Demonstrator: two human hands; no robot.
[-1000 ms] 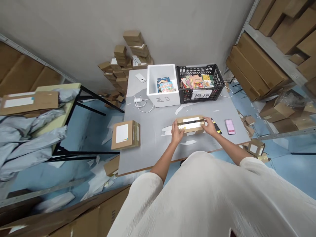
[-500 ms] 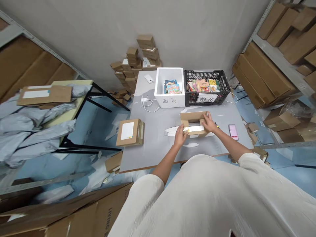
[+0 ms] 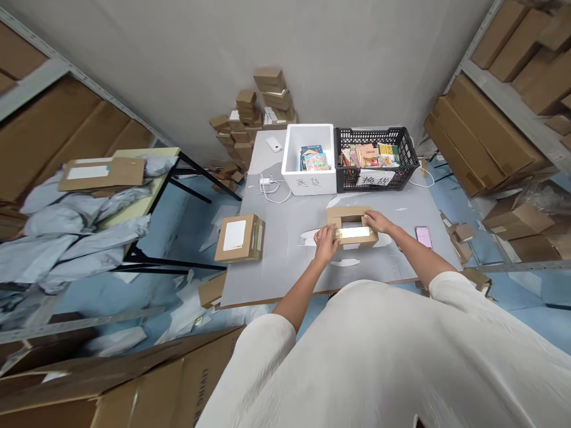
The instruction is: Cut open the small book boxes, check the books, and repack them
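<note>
An opened cardboard box (image 3: 350, 211) lies on the grey table (image 3: 281, 273), with a white label strip along its near side. My left hand (image 3: 326, 244) grips the box's left end, fingers bent over the edge. At the right end my right hand (image 3: 378, 222) holds the box with its fingers on the upper edge. Torn white patches show on the tabletop around the box. To the right of my right hand lies a phone (image 3: 423, 237) with a pink screen.
Behind the box stand a white foam bin (image 3: 309, 182) and a black crate (image 3: 375, 180), both holding books. A closed carton (image 3: 239, 239) sits at the table's left edge. Further left, grey parcels (image 3: 40, 252) cover a side table. Cables (image 3: 272, 188) lie near the foam bin.
The box's far flap has tipped lower and flatter. My right hand has shifted slightly down along the right end. The view has turned a little to the left.
</note>
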